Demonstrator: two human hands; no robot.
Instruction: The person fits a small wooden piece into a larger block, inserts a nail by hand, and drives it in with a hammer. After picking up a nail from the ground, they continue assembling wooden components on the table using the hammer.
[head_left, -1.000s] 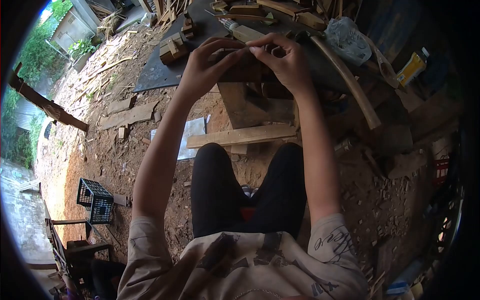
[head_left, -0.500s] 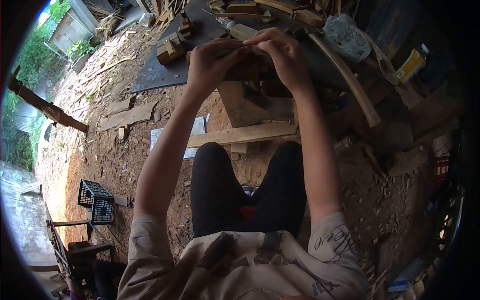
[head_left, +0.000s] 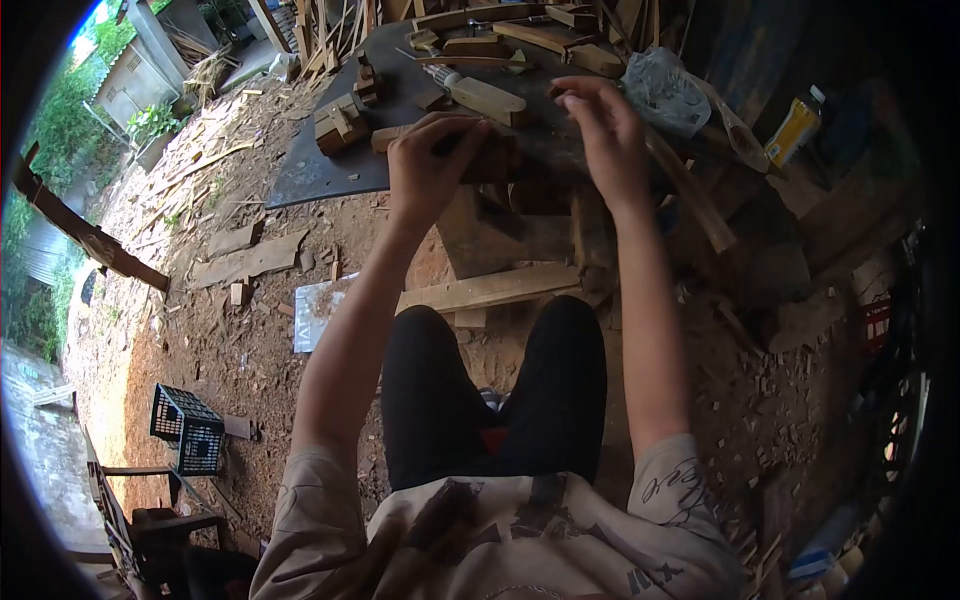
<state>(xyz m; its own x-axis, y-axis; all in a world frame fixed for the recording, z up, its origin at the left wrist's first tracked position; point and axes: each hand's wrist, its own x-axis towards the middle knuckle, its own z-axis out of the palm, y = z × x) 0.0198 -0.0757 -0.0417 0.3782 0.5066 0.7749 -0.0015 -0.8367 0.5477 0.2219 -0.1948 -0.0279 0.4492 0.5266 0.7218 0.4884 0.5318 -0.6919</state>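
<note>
My left hand [head_left: 432,158] is closed at the near edge of the dark tabletop [head_left: 330,178], thumb and fingers pinched over a brown wooden block [head_left: 495,160]. Whatever is between the fingertips is too small to tell. To the right, my right hand [head_left: 605,125] is raised above the table, fingers curled and thumb near the fingertips. A small dark bit seems to show at those fingertips, but I cannot make it out. Beyond the hands lies a pale wooden piece [head_left: 488,100] beside a tool with a clear handle [head_left: 440,74].
Notched wooden blocks [head_left: 341,125] sit on the table's left. Toward the right are a plastic bag [head_left: 668,92], a long curved wooden strip [head_left: 695,195] and a yellow bottle [head_left: 793,130]. A plank [head_left: 490,290] lies beyond my knees; a dark crate [head_left: 188,430] stands at left.
My right hand has moved away from my left hand, to the right. The left hand stays by the wooden block. The whole view has shifted slightly, showing more of the table.
</note>
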